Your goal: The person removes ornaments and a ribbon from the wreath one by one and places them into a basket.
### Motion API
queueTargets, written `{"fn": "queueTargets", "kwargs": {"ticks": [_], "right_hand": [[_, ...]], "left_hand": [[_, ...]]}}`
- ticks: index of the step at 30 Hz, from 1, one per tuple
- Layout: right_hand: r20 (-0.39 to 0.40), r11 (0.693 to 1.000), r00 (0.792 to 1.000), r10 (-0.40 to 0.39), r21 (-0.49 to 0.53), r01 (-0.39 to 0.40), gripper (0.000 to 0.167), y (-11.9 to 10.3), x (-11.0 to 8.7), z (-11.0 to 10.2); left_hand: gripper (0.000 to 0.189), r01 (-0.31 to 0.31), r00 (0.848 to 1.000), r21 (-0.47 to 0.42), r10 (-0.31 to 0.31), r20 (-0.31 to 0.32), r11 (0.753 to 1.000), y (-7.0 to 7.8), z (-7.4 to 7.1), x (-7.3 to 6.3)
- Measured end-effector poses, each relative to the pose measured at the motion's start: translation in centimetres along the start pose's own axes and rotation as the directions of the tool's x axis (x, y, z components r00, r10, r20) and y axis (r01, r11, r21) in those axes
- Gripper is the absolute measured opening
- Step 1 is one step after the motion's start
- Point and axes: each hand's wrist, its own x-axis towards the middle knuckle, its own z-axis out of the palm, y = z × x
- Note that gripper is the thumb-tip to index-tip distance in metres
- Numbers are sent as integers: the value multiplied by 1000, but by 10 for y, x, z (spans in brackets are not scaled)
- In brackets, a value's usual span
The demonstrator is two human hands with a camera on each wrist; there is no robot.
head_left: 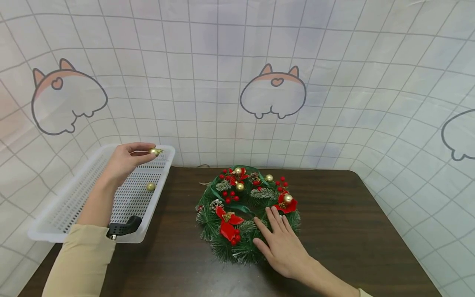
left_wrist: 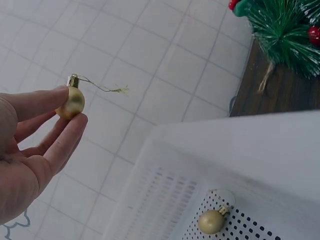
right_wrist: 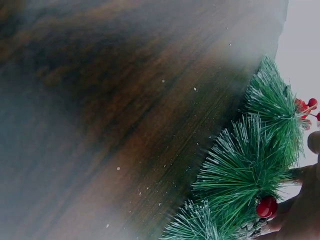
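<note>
Between thumb and fingers my left hand [head_left: 126, 160] pinches a small gold ball ornament [left_wrist: 73, 102], raised over the far end of a white plastic basket [head_left: 155, 206]. A thin gold string trails from the ornament's cap. A second gold ball ornament [head_left: 150, 187] lies on the basket's perforated floor. My right hand [head_left: 283, 247] rests with fingers spread on the near right side of a green Christmas wreath [head_left: 222, 247]. Red poinsettias [head_left: 228, 222], red berries, pinecones, frosted sprigs and several gold balls decorate the wreath, and a green ribbon [head_left: 241, 207] lies across it.
The wreath lies on a dark brown wooden table [head_left: 341, 222], with the basket at the table's left end. A white gridded curtain [head_left: 208, 95] with cartoon corgi drawings rises behind and along both sides.
</note>
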Motion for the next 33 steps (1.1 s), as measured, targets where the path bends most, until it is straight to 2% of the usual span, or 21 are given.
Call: {"fn": "queueTargets", "kwargs": {"ticks": [5, 14, 23, 28, 33], "right_hand": [[2, 1000, 1000, 7, 3, -7, 58, 0, -1, -2], [12, 1000, 1000, 1, -6, -1, 58, -1, -2, -4], [11, 1000, 1000, -11, -22, 11, 57, -1, -3, -4], [7, 998, 1000, -21, -59, 21, 57, 0, -2, -3], [5, 997, 1000, -29, -70, 30, 57, 0, -2, -3]], "left_hand": [[53, 18, 1000, 2, -18, -5, 1000, -11, -7, 4], [50, 52, 999, 31, -52, 4, 998, -22, -11, 4], [50, 60, 998, 31, -60, 7, 998, -42, -13, 15], [49, 72, 997, 53, -74, 25, 996, -48, -14, 18], [50, 108, 992, 70, -112, 53, 992, -53, -14, 20]]}}
